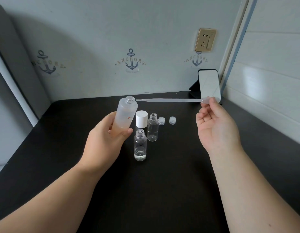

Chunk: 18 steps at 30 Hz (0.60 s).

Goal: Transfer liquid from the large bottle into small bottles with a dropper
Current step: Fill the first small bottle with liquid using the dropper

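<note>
My left hand (105,140) grips the large frosted bottle (126,111) by its lower half, lifted off the table, tilted right, its neck uncapped. My right hand (214,125) pinches the bulb of a long clear plastic dropper (169,100), held level with its tip just right of the bottle's mouth, outside it. Two small clear bottles stand uncapped on the black table (162,182): the near one (140,145) holds a little liquid at its bottom, the far one (153,127) looks empty.
The large bottle's white cap (141,119) stands behind the small bottles. Two small clear caps (161,121) (172,120) lie to its right. A phone-like slab on a black stand (209,85) leans in the back right corner under a wall socket (205,40).
</note>
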{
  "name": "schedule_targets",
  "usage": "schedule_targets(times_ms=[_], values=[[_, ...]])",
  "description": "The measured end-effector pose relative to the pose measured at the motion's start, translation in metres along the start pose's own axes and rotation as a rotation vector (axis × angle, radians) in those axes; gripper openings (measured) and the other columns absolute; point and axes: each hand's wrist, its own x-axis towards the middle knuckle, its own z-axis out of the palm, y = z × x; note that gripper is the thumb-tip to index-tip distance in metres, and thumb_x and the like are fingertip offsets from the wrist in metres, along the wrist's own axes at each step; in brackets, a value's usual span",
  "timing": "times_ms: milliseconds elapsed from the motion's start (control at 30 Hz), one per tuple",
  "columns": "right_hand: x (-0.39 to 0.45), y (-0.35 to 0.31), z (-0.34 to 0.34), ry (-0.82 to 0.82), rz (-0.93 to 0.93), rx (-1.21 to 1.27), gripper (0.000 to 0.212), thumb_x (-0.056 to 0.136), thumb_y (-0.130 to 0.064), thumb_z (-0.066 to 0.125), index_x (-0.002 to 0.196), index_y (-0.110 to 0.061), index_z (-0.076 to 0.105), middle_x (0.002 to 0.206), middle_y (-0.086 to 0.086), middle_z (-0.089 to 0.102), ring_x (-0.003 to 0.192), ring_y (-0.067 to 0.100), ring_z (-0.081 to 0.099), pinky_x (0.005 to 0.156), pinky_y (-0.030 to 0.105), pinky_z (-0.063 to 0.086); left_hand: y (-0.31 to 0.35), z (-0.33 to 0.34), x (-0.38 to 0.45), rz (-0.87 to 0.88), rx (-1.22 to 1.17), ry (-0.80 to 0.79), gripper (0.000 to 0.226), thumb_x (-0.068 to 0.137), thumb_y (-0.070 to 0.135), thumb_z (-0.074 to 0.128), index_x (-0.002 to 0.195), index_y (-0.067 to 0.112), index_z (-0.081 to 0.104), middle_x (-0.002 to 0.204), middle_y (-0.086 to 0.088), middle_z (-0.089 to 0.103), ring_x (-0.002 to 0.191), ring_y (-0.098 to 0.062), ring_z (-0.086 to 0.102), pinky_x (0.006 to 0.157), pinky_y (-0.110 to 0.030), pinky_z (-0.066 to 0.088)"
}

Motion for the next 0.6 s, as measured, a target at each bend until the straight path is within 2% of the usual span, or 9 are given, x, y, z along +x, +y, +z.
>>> schedule_targets(times_ms=[67,100,233,367,433,500,600], values=[[0.0001,0.0005,-0.0002,-0.014,-0.02,-0.008,0.009,0.097,-0.016,0.066,0.094,-0.008,0.071,0.085,0.0,0.072,0.066,0.009,0.06,0.066,0.02,0.051,0.0017,-0.0002,-0.0004,0.008,0.019,-0.011,0.041,0.089,0.039,0.072,0.105,0.068,0.048,0.106,0.032,0.06,0.092,-0.002,0.062,0.078,-0.04,0.058],[0.0003,0.0007,-0.0003,-0.021,-0.032,-0.014,0.008,0.097,-0.015,0.065,0.094,-0.009,0.07,0.085,0.0,0.072,0.066,0.009,0.059,0.066,0.02,0.051,0.0028,-0.0002,-0.0006,0.017,0.032,-0.013,0.04,0.089,0.039,0.072,0.105,0.068,0.049,0.106,0.032,0.06,0.092,-0.001,0.062,0.078,-0.039,0.057],[0.0013,0.0006,-0.0007,-0.034,-0.063,-0.028,0.007,0.096,-0.012,0.066,0.091,-0.012,0.071,0.086,0.001,0.073,0.067,0.008,0.059,0.067,0.02,0.051,-0.0011,0.0003,0.0008,0.031,0.086,0.016,0.041,0.087,0.037,0.073,0.116,0.057,0.053,0.103,0.027,0.06,0.098,0.008,0.054,0.078,-0.024,0.046],[0.0032,-0.0013,-0.0018,-0.03,-0.104,-0.035,0.014,0.095,-0.007,0.066,0.085,-0.013,0.073,0.083,0.002,0.072,0.066,0.009,0.06,0.067,0.02,0.05,-0.0018,-0.0002,0.0023,0.068,0.18,0.058,0.043,0.086,0.032,0.074,0.119,0.051,0.054,0.098,0.025,0.056,0.1,0.012,0.048,0.073,-0.014,0.036],[0.0037,-0.002,-0.0025,-0.024,-0.114,-0.041,0.017,0.094,-0.005,0.066,0.081,-0.013,0.074,0.081,0.003,0.072,0.065,0.009,0.06,0.066,0.02,0.05,-0.0025,-0.0005,0.0026,0.068,0.215,0.071,0.045,0.086,0.03,0.075,0.121,0.049,0.055,0.099,0.024,0.055,0.094,0.006,0.047,0.074,-0.011,0.034],[0.003,-0.0026,-0.0028,-0.021,-0.118,-0.05,0.021,0.094,-0.004,0.067,0.077,-0.014,0.075,0.08,0.003,0.072,0.063,0.009,0.059,0.065,0.02,0.05,-0.0035,-0.0002,0.0029,0.064,0.239,0.069,0.045,0.086,0.029,0.076,0.124,0.044,0.059,0.102,0.02,0.056,0.092,0.001,0.046,0.076,-0.014,0.035],[0.001,-0.0029,-0.0016,-0.027,-0.116,-0.054,0.021,0.092,0.0,0.066,0.079,-0.013,0.075,0.082,0.006,0.073,0.065,0.01,0.061,0.064,0.018,0.049,-0.002,0.0004,0.0025,0.057,0.254,0.054,0.049,0.086,0.028,0.077,0.132,0.037,0.061,0.111,0.014,0.059,0.103,-0.009,0.052,0.085,-0.024,0.039]])
